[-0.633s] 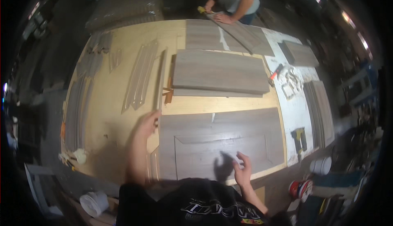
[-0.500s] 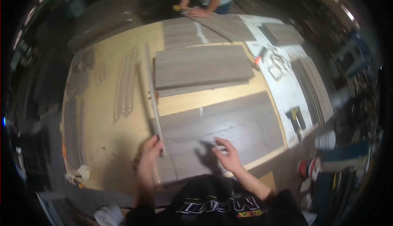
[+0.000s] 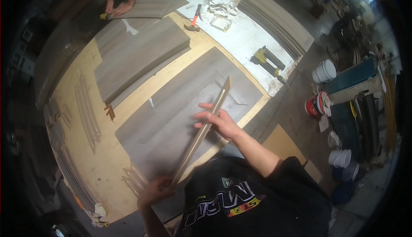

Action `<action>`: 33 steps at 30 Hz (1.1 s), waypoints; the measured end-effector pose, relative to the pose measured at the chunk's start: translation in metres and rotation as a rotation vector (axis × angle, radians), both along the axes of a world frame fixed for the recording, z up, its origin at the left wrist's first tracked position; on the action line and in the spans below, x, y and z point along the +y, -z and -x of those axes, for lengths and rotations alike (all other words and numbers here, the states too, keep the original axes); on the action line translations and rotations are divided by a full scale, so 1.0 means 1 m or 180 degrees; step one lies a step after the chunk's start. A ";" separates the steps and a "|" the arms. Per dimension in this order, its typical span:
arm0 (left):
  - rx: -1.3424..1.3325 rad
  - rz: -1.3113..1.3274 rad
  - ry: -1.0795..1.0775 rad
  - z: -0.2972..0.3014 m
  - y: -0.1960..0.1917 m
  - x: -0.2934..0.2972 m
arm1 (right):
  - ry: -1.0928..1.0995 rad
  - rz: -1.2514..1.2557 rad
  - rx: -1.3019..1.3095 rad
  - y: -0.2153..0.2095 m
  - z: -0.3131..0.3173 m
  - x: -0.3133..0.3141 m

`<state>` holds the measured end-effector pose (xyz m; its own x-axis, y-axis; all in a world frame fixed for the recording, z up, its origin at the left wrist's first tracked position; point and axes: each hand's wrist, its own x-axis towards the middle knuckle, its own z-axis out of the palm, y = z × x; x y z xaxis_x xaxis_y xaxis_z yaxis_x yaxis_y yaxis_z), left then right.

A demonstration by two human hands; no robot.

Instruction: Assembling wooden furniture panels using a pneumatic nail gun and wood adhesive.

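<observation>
A long, narrow wood trim strip (image 3: pixel 193 144) with an angled end slants up to the right in front of me. My right hand (image 3: pixel 221 123) grips it above its middle, fingers curled round it. At the strip's lower end my left hand (image 3: pixel 156 190) is closed on it; its fingers are partly in shadow. Beneath lies a flat grey-brown wood panel (image 3: pixel 159 127), with thin strips (image 3: pixel 231 95) resting on its far right part. Several short trim pieces (image 3: pixel 135 180) lie near my left hand.
Stacked panels (image 3: pixel 139 57), a red-handled hammer (image 3: pixel 195 18), a rag (image 3: pixel 219 7) and a yellow-black nail gun (image 3: pixel 268 61) lie on the table. Further trim strips (image 3: pixel 88 112) are at left. Across the table, a person's hands (image 3: pixel 120 9) work on a panel. Buckets (image 3: pixel 324 72) stand at right.
My view has turned to the right. The left hand held a long strip by its near end while the right was open above the panel; now both hands hold a strip.
</observation>
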<state>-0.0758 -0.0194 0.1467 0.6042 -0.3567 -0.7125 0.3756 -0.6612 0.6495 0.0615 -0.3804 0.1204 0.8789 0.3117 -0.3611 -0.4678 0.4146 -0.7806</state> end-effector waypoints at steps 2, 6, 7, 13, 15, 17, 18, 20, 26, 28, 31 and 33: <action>-0.0298 -0.0211 0.0066 -0.003 0.013 -0.017 | 0.0378 0.0140 0.0462 0.018 0.011 -0.017; -0.2767 -0.1102 0.0096 -0.016 0.038 -0.097 | 0.1230 0.0332 0.1459 0.053 0.038 -0.031; -0.2751 -0.1118 0.0115 -0.021 0.046 -0.115 | 0.1396 0.0310 0.1673 0.057 0.044 -0.030; -0.4359 -0.1574 0.1031 -0.043 0.083 -0.142 | 0.1406 0.0371 0.2009 0.069 0.057 -0.032; -0.3967 -0.1346 0.0954 -0.041 0.087 -0.136 | 0.1277 0.0471 0.1966 0.068 0.056 -0.038; -0.3623 -0.1154 0.0746 -0.037 0.089 -0.131 | 0.0833 0.1016 0.1810 0.068 0.053 -0.050; -0.3269 -0.0981 0.0532 -0.034 0.090 -0.128 | 0.0841 0.1008 0.1815 0.076 0.054 -0.060; -0.3076 -0.1027 0.0378 -0.019 0.111 -0.118 | -0.0101 0.3004 0.0863 0.106 0.055 -0.083; -0.2465 -0.0725 0.0170 -0.024 0.113 -0.130 | 0.0046 0.3182 0.0767 0.120 0.043 -0.112; -0.2263 -0.0631 0.0055 -0.026 0.117 -0.132 | 0.0061 0.3440 0.0561 0.125 0.041 -0.115; -0.2534 -0.0720 0.0122 -0.030 0.126 -0.134 | 0.0058 0.3662 0.0468 0.127 0.035 -0.117; -0.2618 -0.0781 0.0197 -0.033 0.128 -0.137 | -0.0014 0.3745 0.0458 0.124 0.031 -0.118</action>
